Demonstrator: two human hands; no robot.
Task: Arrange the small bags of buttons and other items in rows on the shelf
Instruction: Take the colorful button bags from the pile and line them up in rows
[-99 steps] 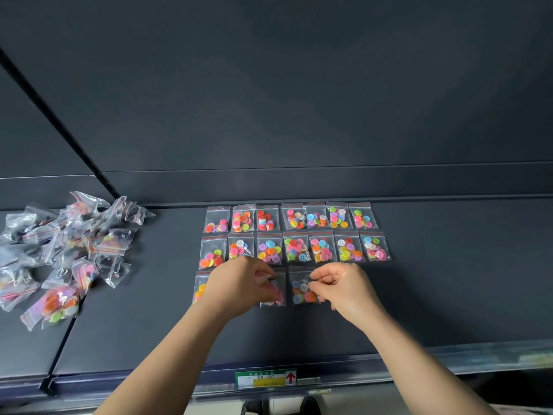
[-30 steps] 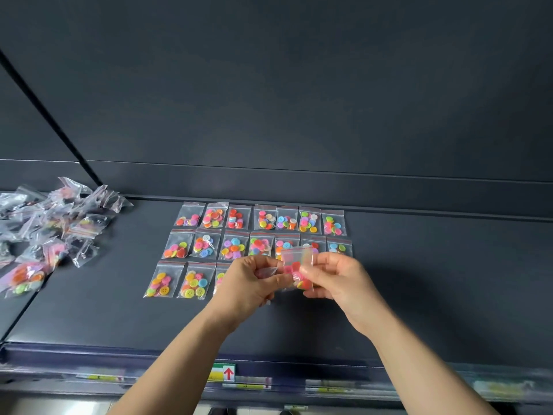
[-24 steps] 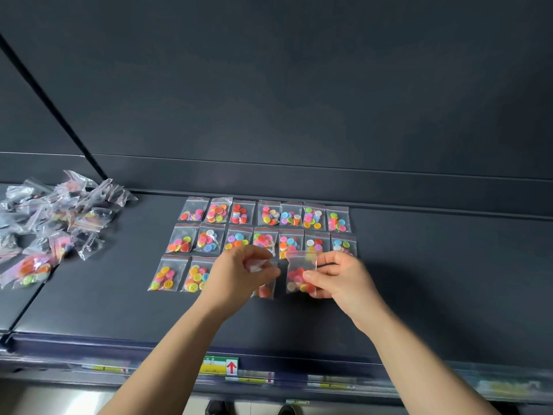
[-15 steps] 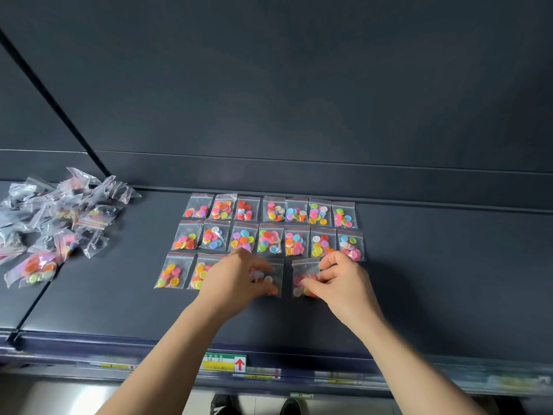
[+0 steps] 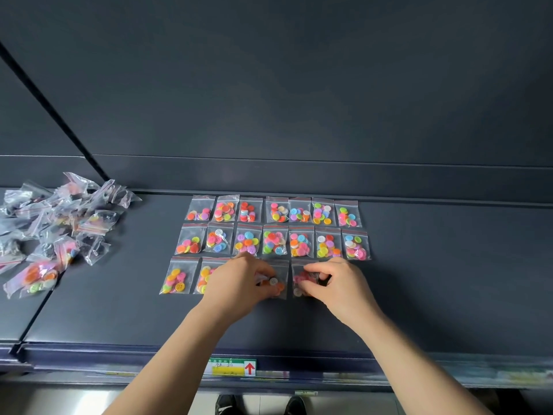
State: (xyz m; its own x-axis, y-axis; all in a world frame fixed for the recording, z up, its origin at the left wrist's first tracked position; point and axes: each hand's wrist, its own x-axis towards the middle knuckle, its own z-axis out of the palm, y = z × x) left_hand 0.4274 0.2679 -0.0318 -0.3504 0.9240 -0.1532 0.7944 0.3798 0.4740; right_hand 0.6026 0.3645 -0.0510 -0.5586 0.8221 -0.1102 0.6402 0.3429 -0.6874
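Small clear bags of coloured buttons lie in three rows on the dark shelf (image 5: 449, 295): a back row (image 5: 273, 209), a middle row (image 5: 273, 242) and a shorter front row starting at the left (image 5: 179, 277). My left hand (image 5: 239, 284) lies over the front row, its curled fingertips pinching a bag with orange and white buttons (image 5: 279, 284). Just to the right, my right hand (image 5: 339, 287) pinches a bag of pink buttons (image 5: 299, 283) lying flat on the shelf. Both bags are partly hidden by my fingers.
A loose pile of unsorted bags (image 5: 59, 223) lies at the left, across the seam between shelf sections. The shelf's front rail carries a green and yellow price label (image 5: 232, 366). A dark back panel rises behind the rows.
My right hand has brought the pink-button bag down from the air onto the shelf at the front row's right end. My left hand stays on the neighbouring bag.
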